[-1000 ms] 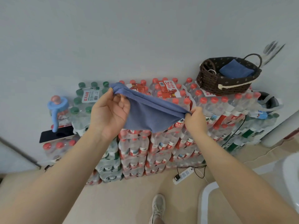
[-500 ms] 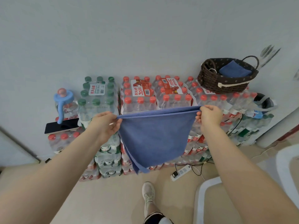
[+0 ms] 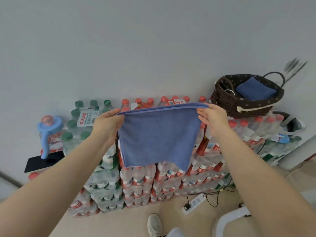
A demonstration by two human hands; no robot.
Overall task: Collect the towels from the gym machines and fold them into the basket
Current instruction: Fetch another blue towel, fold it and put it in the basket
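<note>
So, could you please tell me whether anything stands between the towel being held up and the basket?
Nothing visible does: the towel hangs in the air, and the basket sits open-topped to its upper right, with one folded towel inside.

A blue towel (image 3: 158,136) hangs doubled over, its top edge stretched level and its lower edge loose, lower left of the basket (image 3: 246,106). The dark brown woven basket stands upright with two loop handles, and a darker blue folded towel (image 3: 254,90) lies inside it.
</note>
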